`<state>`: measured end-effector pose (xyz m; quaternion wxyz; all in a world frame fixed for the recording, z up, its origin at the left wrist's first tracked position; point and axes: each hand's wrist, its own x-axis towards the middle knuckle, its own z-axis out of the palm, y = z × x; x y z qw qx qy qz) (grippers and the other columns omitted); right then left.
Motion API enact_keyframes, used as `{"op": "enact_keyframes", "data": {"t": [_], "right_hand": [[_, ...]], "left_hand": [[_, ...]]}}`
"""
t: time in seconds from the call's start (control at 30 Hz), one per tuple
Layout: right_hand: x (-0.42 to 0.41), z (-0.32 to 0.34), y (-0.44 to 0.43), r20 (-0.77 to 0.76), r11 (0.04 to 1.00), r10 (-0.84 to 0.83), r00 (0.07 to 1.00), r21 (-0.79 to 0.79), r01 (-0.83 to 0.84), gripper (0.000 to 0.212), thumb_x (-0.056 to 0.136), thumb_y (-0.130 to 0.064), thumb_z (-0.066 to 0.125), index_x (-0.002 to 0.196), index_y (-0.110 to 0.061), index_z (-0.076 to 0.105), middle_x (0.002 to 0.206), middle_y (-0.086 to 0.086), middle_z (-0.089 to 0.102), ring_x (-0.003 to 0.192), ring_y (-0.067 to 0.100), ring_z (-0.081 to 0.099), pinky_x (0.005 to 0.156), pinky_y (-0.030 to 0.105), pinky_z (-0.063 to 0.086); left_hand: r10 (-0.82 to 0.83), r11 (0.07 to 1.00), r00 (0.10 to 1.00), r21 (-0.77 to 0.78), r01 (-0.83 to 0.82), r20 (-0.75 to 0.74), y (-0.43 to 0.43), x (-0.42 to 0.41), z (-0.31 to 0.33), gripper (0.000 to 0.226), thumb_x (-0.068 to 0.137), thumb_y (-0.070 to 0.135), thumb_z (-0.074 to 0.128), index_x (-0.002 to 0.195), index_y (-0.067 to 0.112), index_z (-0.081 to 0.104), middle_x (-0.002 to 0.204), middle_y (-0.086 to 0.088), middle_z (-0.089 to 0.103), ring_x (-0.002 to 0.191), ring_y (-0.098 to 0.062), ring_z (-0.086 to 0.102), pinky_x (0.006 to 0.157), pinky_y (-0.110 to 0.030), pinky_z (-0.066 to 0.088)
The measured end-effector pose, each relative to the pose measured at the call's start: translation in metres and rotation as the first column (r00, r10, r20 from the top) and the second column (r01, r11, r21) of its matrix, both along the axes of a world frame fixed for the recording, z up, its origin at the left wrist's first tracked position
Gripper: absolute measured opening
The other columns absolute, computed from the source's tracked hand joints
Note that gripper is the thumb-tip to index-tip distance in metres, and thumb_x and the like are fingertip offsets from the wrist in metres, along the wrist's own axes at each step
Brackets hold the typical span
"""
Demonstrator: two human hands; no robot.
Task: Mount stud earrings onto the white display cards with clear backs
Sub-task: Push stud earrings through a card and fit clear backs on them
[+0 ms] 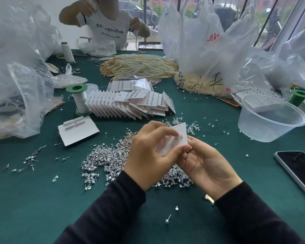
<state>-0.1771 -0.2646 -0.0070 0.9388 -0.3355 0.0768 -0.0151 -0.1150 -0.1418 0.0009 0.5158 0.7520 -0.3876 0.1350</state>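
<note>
Head view: the left hand (148, 155) is closed on a white display card (180, 132). The card is pinched between thumb and forefinger and held tilted above the table. The right hand (206, 164) lies palm up just beside it, its fingers curled up behind the card. Whether a clear back is held there cannot be told. One stud (181, 137) is seen seated near the card's middle.

For the step to be done well, the card should be kept flat and braced from behind. The post should be pushed straight through its hole, and the back slid on squarely until the stud sits flush. Bending of the thin post is judged the main risk.

Beneath both hands the loose stud earrings (104, 155) are heaped on the green table (42, 199). Just beyond the fingertips, clear backs (192, 127) are scattered. Further beyond, finished cards (130, 104) are fanned in a row. Blank cards (77, 131) lie to the left, and a clear tub (271, 120) and a dark phone (298, 166) to the right.

Of writing, "na zuo no die" can be read on the shirt (111, 36) of a person opposite, under a line of Chinese characters only partly legible. Black handwritten characters and red print are carried by a plastic bag (201, 67) far beyond the right hand. Neither can be read with certainty.
</note>
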Motion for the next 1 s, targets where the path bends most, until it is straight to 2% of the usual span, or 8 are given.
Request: {"op": "enact_keyframes", "data": {"t": [0.13, 0.23, 0.33, 0.47, 0.53, 0.7, 0.83, 1.0], "right_hand": [[0.000, 0.002, 0.001, -0.016, 1.000, -0.023, 1.000, 0.013, 0.024, 0.034, 0.069, -0.008, 0.063, 0.101, 0.004, 0.064, 0.090, 0.015, 0.066, 0.071, 0.018, 0.064, 0.060, 0.020, 0.056], [0.000, 0.004, 0.000, -0.053, 0.998, -0.038, 0.998, 0.055, 0.041, 0.022, 0.068, -0.007, 0.062, 0.087, 0.001, 0.070, 0.076, 0.010, 0.067, 0.054, 0.013, 0.063, 0.044, 0.016, 0.050], [0.001, 0.003, -0.001, -0.077, 0.998, -0.043, 0.996, 0.043, 0.046, 0.020, 0.070, -0.008, 0.060, 0.085, -0.002, 0.071, 0.073, 0.006, 0.067, 0.054, 0.011, 0.061, 0.048, 0.015, 0.050], [-0.001, 0.005, 0.000, -0.017, 0.999, -0.046, 0.999, -0.002, 0.046, 0.019, 0.072, -0.002, 0.060, 0.087, 0.001, 0.070, 0.080, 0.010, 0.068, 0.071, 0.015, 0.067, 0.062, 0.020, 0.055], [-0.002, 0.006, 0.001, 0.012, 0.999, -0.049, 0.999, -0.021, 0.050, 0.022, 0.072, 0.001, 0.058, 0.092, 0.002, 0.065, 0.080, 0.010, 0.067, 0.071, 0.015, 0.066, 0.065, 0.020, 0.055], [-0.002, 0.008, 0.003, 0.066, 0.995, -0.081, 0.995, -0.050, 0.084, 0.035, 0.070, 0.006, 0.055, 0.104, 0.001, 0.055, 0.087, 0.014, 0.065, 0.076, 0.019, 0.065, 0.073, 0.024, 0.054], [0.000, 0.007, 0.004, 0.062, 0.974, -0.152, 0.986, -0.162, 0.160, 0.030, 0.069, 0.005, 0.058, 0.098, 0.002, 0.056, 0.082, 0.016, 0.059, 0.070, 0.022, 0.061, 0.065, 0.025, 0.053], [0.001, 0.005, 0.003, 0.042, 0.968, -0.204, 0.978, -0.142, 0.208, 0.022, 0.069, 0.006, 0.058, 0.090, -0.001, 0.055, 0.077, 0.012, 0.060, 0.068, 0.020, 0.060, 0.059, 0.021, 0.053]], "left_hand": [[-0.034, 0.999, 0.995, 0.026, 0.032, 0.094, 0.004, 0.003, 0.001, 0.041, 0.067, 0.040, 0.074, 0.088, 0.005, 0.072, 0.092, -0.006, 0.065, 0.085, -0.015, 0.062, 0.078, -0.021, 0.047], [-0.063, 0.989, 0.984, 0.143, 0.039, 0.165, 0.004, 0.003, -0.004, 0.049, 0.063, 0.034, 0.077, 0.098, 0.002, 0.069, 0.099, -0.010, 0.066, 0.091, -0.019, 0.062, 0.082, -0.026, 0.048], [-0.069, 0.975, 0.974, 0.220, 0.020, 0.214, 0.001, 0.004, -0.009, 0.045, 0.067, 0.022, 0.075, 0.104, -0.001, 0.066, 0.103, -0.013, 0.066, 0.094, -0.024, 0.064, 0.084, -0.032, 0.050], [-0.060, 0.992, 0.984, 0.123, 0.040, 0.165, -0.001, 0.003, -0.010, 0.031, 0.075, 0.010, 0.067, 0.104, 0.000, 0.067, 0.099, -0.011, 0.067, 0.086, -0.015, 0.063, 0.079, -0.016, 0.049], [-0.050, 0.995, 0.984, 0.089, 0.035, 0.170, -0.002, 0.002, -0.010, 0.030, 0.075, 0.006, 0.065, 0.104, 0.001, 0.068, 0.098, -0.009, 0.068, 0.079, -0.007, 0.059, 0.074, -0.015, 0.048], [-0.026, 0.999, 0.992, -0.025, 0.029, 0.125, -0.002, 0.001, -0.007, 0.028, 0.071, 0.004, 0.069, 0.099, 0.001, 0.070, 0.096, -0.008, 0.069, 0.085, -0.009, 0.063, 0.079, -0.014, 0.049], [-0.083, 0.996, 0.989, -0.008, 0.084, 0.119, 0.000, -0.001, -0.006, 0.031, 0.069, 0.009, 0.072, 0.099, 0.003, 0.071, 0.098, -0.008, 0.070, 0.088, -0.013, 0.065, 0.080, -0.022, 0.052], [-0.082, 0.997, 0.990, 0.003, 0.082, 0.113, -0.002, -0.002, -0.006, 0.032, 0.070, 0.009, 0.072, 0.100, 0.002, 0.070, 0.097, -0.008, 0.070, 0.088, -0.011, 0.065, 0.081, -0.016, 0.050]]}}
